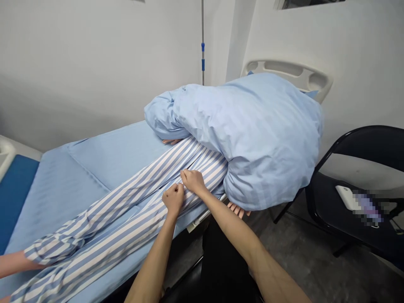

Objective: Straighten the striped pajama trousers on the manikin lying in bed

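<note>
Left hand (173, 199), right hand (193, 182) on striped pajama trousers (110, 210) (blue and white).

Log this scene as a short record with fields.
Left hand: curled, resting on striped pajama trousers
Right hand: on the same trousers, just beyond the left hand
Person lying down: legs in the trousers, upper body under a light blue quilt
Bed: hospital bed with blue sheet, pale headboard
Nearby: black folding chair, IV pole
</note>
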`<state>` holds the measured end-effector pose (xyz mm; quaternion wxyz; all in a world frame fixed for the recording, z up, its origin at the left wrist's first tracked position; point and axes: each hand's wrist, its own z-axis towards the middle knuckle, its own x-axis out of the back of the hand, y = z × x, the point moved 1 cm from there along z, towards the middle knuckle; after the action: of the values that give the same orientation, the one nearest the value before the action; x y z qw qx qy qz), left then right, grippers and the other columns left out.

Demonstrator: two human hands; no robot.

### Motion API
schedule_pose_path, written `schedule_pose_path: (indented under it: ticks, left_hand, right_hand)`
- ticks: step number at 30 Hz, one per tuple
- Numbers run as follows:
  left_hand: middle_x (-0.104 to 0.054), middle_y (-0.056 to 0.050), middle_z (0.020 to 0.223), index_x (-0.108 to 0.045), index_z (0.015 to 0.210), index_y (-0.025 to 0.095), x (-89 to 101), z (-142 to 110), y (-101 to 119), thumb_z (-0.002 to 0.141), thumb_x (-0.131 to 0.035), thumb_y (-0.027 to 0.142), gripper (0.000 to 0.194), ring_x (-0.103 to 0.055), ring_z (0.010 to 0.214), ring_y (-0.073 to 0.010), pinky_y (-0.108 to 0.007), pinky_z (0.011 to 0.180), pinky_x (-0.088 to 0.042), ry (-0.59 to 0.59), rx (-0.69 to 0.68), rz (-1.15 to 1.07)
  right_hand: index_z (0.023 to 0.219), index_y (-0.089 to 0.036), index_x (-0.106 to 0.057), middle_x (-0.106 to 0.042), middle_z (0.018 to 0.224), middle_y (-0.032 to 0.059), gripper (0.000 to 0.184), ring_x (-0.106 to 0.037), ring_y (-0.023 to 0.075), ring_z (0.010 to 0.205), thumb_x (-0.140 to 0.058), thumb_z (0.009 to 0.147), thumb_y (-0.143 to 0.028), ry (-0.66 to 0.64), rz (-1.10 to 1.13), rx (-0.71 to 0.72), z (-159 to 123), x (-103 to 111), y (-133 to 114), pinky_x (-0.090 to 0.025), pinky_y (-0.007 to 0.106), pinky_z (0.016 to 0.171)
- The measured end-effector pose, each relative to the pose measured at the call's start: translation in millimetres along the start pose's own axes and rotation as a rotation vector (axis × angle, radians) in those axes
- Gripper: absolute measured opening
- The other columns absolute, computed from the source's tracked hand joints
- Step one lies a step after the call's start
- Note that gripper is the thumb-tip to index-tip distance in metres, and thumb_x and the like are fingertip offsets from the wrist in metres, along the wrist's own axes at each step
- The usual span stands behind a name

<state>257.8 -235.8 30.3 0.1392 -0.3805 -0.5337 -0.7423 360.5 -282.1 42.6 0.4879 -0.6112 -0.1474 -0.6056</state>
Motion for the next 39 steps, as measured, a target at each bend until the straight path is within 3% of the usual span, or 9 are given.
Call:
schedule_pose_path:
  ticks: [4, 8, 11, 15, 18, 23, 27, 33, 39]
  left_hand:
    - [-0.033, 0.001, 0.049, -0.031, 0.048, 0.02, 0.0, -2, 0, 0.079, -0.045, 0.033, 0.037, -0.032, 0.055, -0.0117, -0.028, 0.06, -0.023, 0.004, -0.003, 0.006]
    - [-0.026, 0.003, 0.048, -0.028, 0.047, 0.021, 3.7, 8, 11, 0.075, -0.046, 0.035, 0.036, -0.03, 0.053, -0.011, -0.027, 0.055, -0.026, -0.088, 0.008, -0.19]
    - [-0.028, 0.003, 0.049, -0.031, 0.049, 0.021, 11.8, 23, 39, 0.073, -0.048, 0.037, 0.033, -0.03, 0.054, -0.0102, -0.026, 0.053, -0.028, -0.127, -0.008, -0.34]
    - [-0.027, 0.004, 0.05, -0.031, 0.05, 0.021, 21.8, 47, 87, 0.075, -0.05, 0.036, 0.034, -0.028, 0.053, -0.0089, -0.025, 0.053, -0.029, -0.034, -0.045, -0.457]
    - [-0.028, 0.004, 0.049, -0.031, 0.05, 0.021, 16.6, 59, 103, 0.076, -0.05, 0.034, 0.035, -0.028, 0.053, -0.0083, -0.025, 0.053, -0.03, 0.017, -0.047, -0.555]
    - [-0.029, 0.004, 0.048, -0.031, 0.049, 0.021, -16.3, 43, 70, 0.08, -0.048, 0.031, 0.037, -0.029, 0.053, -0.0086, -0.025, 0.052, -0.026, -0.03, 0.071, -0.44]
    - [-0.031, 0.004, 0.046, -0.032, 0.048, 0.02, -34.2, 20, 41, 0.086, -0.047, 0.038, 0.044, -0.03, 0.053, -0.0089, -0.027, 0.054, -0.023, -0.045, -0.017, -0.275]
    - [-0.033, 0.004, 0.046, -0.034, 0.049, 0.019, -34.7, 16, 36, 0.09, -0.046, 0.036, 0.045, -0.03, 0.051, -0.0087, -0.026, 0.055, -0.023, -0.031, -0.038, -0.3]
    - [-0.039, 0.002, 0.047, -0.034, 0.049, 0.019, -26.1, 3, 33, 0.088, -0.046, 0.025, 0.041, -0.034, 0.054, -0.0106, -0.026, 0.059, -0.023, -0.038, -0.088, -0.169]
  right_hand:
    - [0.082, -0.021, -0.069, -0.07, 0.073, 0.0039, 0.037, -0.06, 0.0147, 0.066, -0.041, 0.103, -0.034, 0.029, 0.093, -0.011, 3, 7, 1, -0.025, 0.026, 0.061]
    - [0.079, -0.02, -0.067, -0.068, 0.068, 0.0031, 0.039, -0.059, 0.0139, 0.064, -0.039, 0.104, -0.033, 0.095, 0.18, -0.048, 3, 9, 5, -0.025, 0.026, 0.061]
    - [0.079, -0.02, -0.065, -0.066, 0.067, 0.0026, 0.041, -0.058, 0.0139, 0.063, -0.035, 0.104, -0.031, 0.133, 0.23, -0.073, 1, 7, 7, -0.025, 0.026, 0.061]
    - [0.077, -0.021, -0.062, -0.065, 0.065, 0.0031, 0.043, -0.059, 0.0157, 0.064, -0.031, 0.105, -0.032, 0.175, 0.278, -0.097, -4, 1, 8, -0.028, 0.027, 0.062]
    - [0.073, -0.022, -0.059, -0.064, 0.063, 0.0049, 0.041, -0.061, 0.0178, 0.065, -0.033, 0.104, -0.03, 0.212, 0.305, -0.096, -10, -2, 9, -0.03, 0.028, 0.062]
    - [0.072, -0.023, -0.054, -0.065, 0.067, 0.0069, 0.033, -0.063, 0.0193, 0.069, -0.036, 0.1, -0.024, 0.23, 0.392, -0.122, -14, -6, 11, -0.036, 0.027, 0.064]
    - [0.069, -0.023, -0.046, -0.062, 0.065, 0.0049, 0.034, -0.058, 0.0172, 0.064, -0.033, 0.1, -0.028, 0.243, 0.505, -0.141, -14, -7, 13, -0.037, 0.026, 0.065]
    - [0.064, -0.023, -0.041, -0.051, 0.059, -0.0004, 0.041, -0.048, 0.0142, 0.058, -0.03, 0.1, -0.041, 0.296, 0.605, -0.091, -12, -9, 16, -0.033, 0.026, 0.062]
    - [0.058, -0.022, -0.037, -0.045, 0.055, -0.0025, 0.043, -0.042, 0.0124, 0.057, -0.037, 0.098, -0.039, 0.178, 0.568, -0.034, -5, 15, 20, -0.028, 0.025, 0.059]
